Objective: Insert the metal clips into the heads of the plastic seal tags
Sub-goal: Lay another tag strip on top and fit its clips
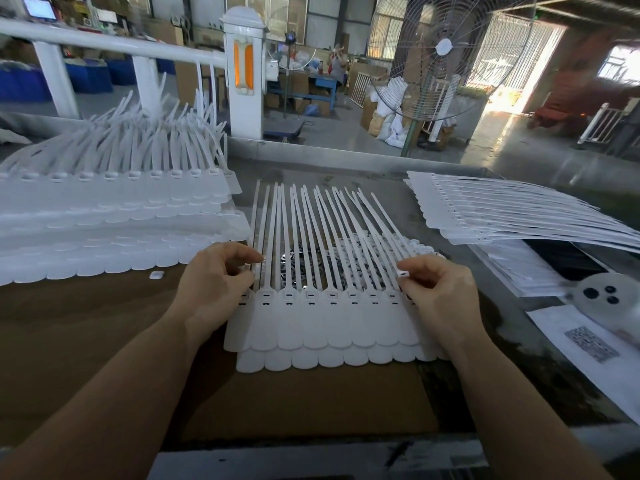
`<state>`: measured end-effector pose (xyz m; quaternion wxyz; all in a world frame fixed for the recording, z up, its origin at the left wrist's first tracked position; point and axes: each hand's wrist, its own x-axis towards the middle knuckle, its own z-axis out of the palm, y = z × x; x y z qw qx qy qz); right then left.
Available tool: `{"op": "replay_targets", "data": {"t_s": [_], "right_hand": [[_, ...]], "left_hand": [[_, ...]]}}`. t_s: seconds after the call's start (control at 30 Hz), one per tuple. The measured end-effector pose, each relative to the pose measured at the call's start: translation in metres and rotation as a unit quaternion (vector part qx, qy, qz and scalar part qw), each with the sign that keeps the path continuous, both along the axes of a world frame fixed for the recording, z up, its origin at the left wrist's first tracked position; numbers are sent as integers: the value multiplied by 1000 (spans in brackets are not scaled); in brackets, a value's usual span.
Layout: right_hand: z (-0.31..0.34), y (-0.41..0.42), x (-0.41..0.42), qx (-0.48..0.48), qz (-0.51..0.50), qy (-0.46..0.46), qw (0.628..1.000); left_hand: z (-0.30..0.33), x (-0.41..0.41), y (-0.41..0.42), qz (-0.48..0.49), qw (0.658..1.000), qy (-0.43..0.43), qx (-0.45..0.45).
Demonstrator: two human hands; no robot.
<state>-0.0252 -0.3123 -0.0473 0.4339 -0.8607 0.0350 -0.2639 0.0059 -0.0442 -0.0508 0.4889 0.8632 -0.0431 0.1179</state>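
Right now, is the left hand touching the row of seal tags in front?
Touching. The head view shows the left hand with fingertips pinching a strap at the left end of the row of seal tags, with no gap.

Hands (214,278) (436,289) on seal tags (325,317), perhaps pinching

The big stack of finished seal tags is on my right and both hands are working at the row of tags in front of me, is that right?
Not quite: the head view shows the big stack of seal tags on your left. Both the left hand and right hand are at the row of tags.
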Motion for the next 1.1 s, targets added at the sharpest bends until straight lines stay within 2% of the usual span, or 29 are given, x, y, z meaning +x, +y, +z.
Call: {"op": "replay_targets", "data": {"t_s": [0.33, 0.6, 1.1], "right_hand": [[0, -1, -1, 36, -9, 6, 999], [5, -7, -1, 29, -12, 4, 1000], [14, -19, -11, -5, 30, 126, 992]], "left_hand": [[1, 1, 0, -1, 1000, 1, 2], [-1, 2, 0, 2, 1000, 1, 2], [-1, 2, -1, 8, 1000, 4, 13]]}}
